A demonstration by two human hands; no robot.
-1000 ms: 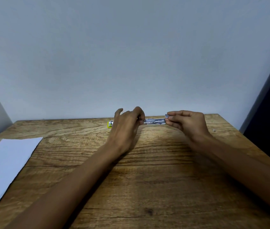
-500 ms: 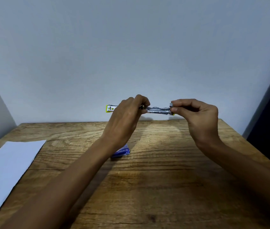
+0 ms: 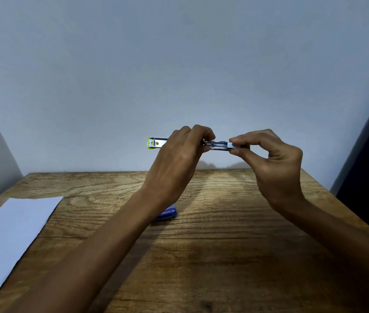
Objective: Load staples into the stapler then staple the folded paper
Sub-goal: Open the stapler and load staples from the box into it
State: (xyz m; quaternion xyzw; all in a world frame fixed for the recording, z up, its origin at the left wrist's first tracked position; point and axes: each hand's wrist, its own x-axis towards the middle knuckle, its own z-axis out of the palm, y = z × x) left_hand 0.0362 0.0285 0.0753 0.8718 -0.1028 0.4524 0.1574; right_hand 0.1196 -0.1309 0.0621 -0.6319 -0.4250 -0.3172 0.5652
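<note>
A metal stapler [image 3: 218,146] with a yellow-green end is swung fully open and held level in the air above the far edge of the wooden table [image 3: 224,256]. My left hand [image 3: 179,159] grips its middle at the hinge. My right hand [image 3: 269,163] pinches the right end of the staple channel, with a small silver piece between thumb and forefinger; whether it is a staple strip I cannot tell. The folded white paper [image 3: 9,233] lies flat at the table's left edge. A blue staple box [image 3: 167,213] rests on the table, partly hidden by my left forearm.
A plain pale wall rises right behind the table's far edge. A dark vertical surface stands at the right side.
Both hands have lifted the opened stapler from the table's far edge into the air. The blue staple box came into view beneath my left forearm.
</note>
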